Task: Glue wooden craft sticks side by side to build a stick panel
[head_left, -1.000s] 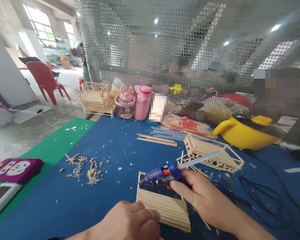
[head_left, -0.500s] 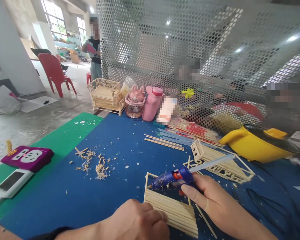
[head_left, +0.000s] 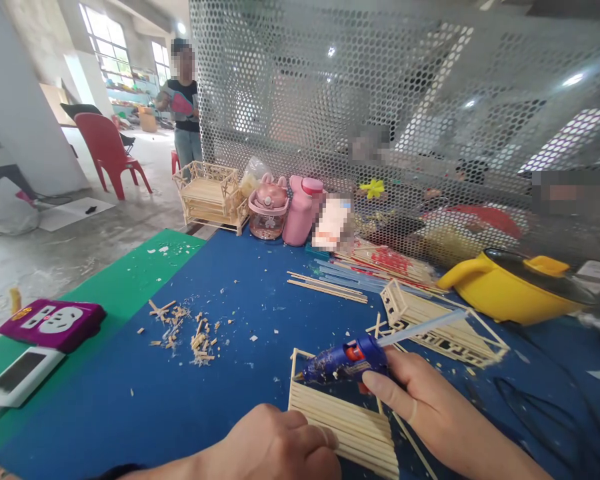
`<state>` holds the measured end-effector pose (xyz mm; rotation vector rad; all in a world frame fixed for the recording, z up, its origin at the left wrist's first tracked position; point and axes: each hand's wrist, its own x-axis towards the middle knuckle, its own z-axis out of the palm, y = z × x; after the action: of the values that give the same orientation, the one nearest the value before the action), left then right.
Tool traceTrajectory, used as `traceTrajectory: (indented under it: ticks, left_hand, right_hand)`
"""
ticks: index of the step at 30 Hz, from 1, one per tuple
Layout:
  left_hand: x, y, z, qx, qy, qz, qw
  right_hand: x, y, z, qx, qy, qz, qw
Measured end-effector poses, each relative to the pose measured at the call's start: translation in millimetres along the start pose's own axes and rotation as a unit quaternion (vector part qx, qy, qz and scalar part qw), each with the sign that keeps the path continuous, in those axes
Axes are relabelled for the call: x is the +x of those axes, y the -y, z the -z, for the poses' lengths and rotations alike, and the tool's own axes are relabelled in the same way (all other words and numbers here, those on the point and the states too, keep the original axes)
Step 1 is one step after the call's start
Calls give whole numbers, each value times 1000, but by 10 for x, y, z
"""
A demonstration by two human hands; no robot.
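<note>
Side-by-side sticks cover the middle of the stick panel [head_left: 350, 420], so I judge this portion laid. An open strip remains at the far end of its frame, and I judge filling it to be the work left; my left hand [head_left: 285, 443] hides part of the near section. Loose sticks [head_left: 327, 291] lie beyond, well apart from the panel. The panel lies flat on the blue table surface [head_left: 220, 267], directly under and beside my curled left fingers; I cannot tell whether they pinch it or only press. My right hand [head_left: 425, 400] is closed around the glue gun [head_left: 343, 360], above the open strip. The nozzle is at the frame's left rail; contact cannot be confirmed.
</note>
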<state>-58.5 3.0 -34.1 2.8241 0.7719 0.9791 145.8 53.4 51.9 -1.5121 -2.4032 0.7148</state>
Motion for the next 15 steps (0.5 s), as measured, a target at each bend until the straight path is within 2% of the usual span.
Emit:
traceTrajectory:
  ticks: [6,15]
  left_hand:
    - [1,-11,56,-7,42,11,999]
    - [23,-41,77,-23,35,19,999]
  right_hand:
    - [7,-26,-5,10,-2,7,1000]
    - [12,-9,8,25,-5,22,999]
